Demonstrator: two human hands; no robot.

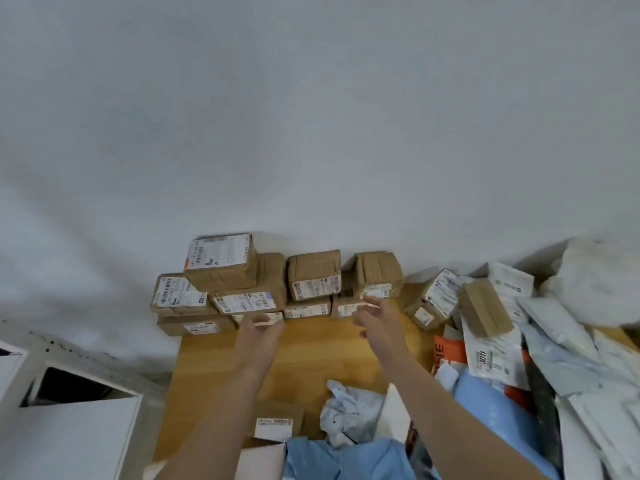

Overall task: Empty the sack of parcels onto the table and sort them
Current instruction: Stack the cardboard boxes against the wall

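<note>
White wall [311, 133] at the back, with a wooden counter [304, 358] pushed up against it. Stacked along the far edge, tight to the wall: brown cardboard boxes [242, 289], two and three high, white labels mostly facing forward. Reaching toward that row, two bare arms. Near the middle of the bottom row, the left hand [259, 329], fingers [268, 323] loosely extended and holding nothing; too blurred to tell whether touching the label in front. Further right, the right hand [379, 318], fingers [372, 301] straight and spread, tips at the label of the end box [377, 271], nothing gripped. Covering the right side of the counter, a loose heap of soft mail bags [495, 362] in white, grey, orange and blue, with a labelled box [440, 294] tilted at its left edge and a plain box [485, 308] lying on top. Slumped at the far right against the wall, a white sack [595, 278]. Near the front edge, one small box [275, 424] with a label, beside a crumpled grey bag [346, 414] and a blue bag [346, 459]. Off the counter's left end, a white cabinet [69, 438].
</note>
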